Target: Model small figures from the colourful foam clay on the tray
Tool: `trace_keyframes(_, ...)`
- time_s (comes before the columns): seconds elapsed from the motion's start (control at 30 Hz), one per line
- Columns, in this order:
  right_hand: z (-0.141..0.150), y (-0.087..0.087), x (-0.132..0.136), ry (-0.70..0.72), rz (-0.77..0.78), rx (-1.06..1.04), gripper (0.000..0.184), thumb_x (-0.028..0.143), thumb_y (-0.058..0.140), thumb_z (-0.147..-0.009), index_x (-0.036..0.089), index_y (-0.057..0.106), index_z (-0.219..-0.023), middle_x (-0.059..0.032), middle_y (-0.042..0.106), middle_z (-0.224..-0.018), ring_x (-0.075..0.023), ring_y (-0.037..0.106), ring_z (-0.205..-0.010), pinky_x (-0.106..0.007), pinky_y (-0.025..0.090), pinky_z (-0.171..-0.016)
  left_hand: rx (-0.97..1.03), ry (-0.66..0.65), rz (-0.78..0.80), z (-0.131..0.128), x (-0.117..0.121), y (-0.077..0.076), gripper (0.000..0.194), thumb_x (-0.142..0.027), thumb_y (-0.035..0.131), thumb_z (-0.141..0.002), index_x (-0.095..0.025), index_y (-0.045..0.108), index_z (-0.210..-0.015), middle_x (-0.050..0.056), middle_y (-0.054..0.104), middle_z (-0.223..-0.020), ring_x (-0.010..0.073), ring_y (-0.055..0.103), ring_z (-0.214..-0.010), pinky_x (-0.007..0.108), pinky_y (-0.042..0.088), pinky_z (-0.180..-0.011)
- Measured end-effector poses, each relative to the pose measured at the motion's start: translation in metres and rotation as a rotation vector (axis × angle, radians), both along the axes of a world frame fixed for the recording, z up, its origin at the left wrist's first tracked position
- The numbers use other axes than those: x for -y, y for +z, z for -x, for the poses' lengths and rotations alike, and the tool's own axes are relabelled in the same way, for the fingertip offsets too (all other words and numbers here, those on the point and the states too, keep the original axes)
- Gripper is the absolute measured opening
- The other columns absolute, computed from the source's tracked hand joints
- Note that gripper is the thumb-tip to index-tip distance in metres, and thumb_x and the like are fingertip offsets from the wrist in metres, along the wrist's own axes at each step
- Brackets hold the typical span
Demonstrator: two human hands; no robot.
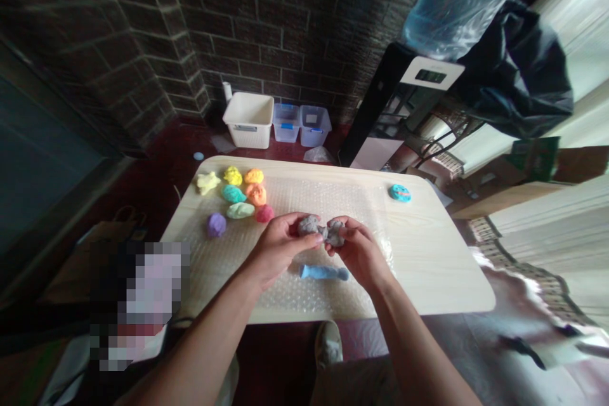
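Note:
A lump of grey modelling clay [310, 226] is held above the table, narrowed in its middle into a thin neck between two thicker ends. My left hand [284, 236] is closed round one end, its thumb against the neck. The other end sits in the fingers of my right hand [358, 246], also closed. Just below both hands, a light blue clay roll [324, 273] lies on the bubble wrap [285, 295]. To the left are several clay lumps, among them a purple one [216, 224], a crimson one [264, 214] and a pale green one [240, 210].
The bubble wrap covers part of the pale wooden table [442, 254]. A turquoise clay disc [400, 193] with a pinkish streak rests at the far right. Beyond the table stand a white bin [250, 115], two clear tubs [314, 127] and a water dispenser [380, 108]. Cardboard boxes [528, 171] are at right.

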State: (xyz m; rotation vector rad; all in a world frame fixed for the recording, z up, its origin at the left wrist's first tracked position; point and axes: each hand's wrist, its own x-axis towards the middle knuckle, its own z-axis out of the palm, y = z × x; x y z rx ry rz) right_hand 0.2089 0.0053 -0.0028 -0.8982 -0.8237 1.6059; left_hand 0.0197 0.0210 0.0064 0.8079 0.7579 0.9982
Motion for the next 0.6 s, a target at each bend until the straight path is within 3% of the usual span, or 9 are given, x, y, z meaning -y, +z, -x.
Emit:
trace_keyframes(0.23, 0.001, 0.001, 0.0, 0.048, 0.0, -0.052, 0.024, 0.035, 0.074, -0.084, 0.015, 0.081, -0.095, -0.0097, 0.077, -0.081, -0.0213, 0.069, -0.071, -0.03, 0.055, -0.061, -0.09, 0.084, 0.039, 0.0, 0.002, 0.012, 0.022, -0.02, 0.09, -0.071, -0.017, 0.078, -0.088, 0.001, 0.07, -0.068, 0.0137, 0.06, -0.057, 0.022, 0.043, -0.049)
trace_keyframes(0.43, 0.004, 0.004, 0.003, 0.034, -0.079, 0.038, 0.018, 0.031, 0.09, -0.081, 0.019, 0.082, -0.092, -0.0037, 0.076, -0.08, -0.0151, 0.065, -0.069, -0.027, 0.051, -0.065, -0.076, 0.132, 0.065, 0.0, 0.001, 0.013, 0.022, -0.018, 0.091, -0.069, -0.017, 0.078, -0.087, 0.001, 0.069, -0.067, 0.0119, 0.058, -0.054, 0.021, 0.04, -0.046)
trace_keyframes(0.6, 0.005, -0.001, 0.002, -0.029, -0.146, 0.138, 0.02, 0.029, 0.097, -0.075, 0.023, 0.085, -0.089, -0.0023, 0.079, -0.084, -0.0167, 0.067, -0.074, -0.031, 0.053, -0.071, -0.106, 0.177, 0.078, -0.001, 0.001, 0.014, 0.02, -0.016, 0.09, -0.07, -0.018, 0.077, -0.086, 0.0, 0.068, -0.065, 0.01, 0.054, -0.05, 0.02, 0.037, -0.043)
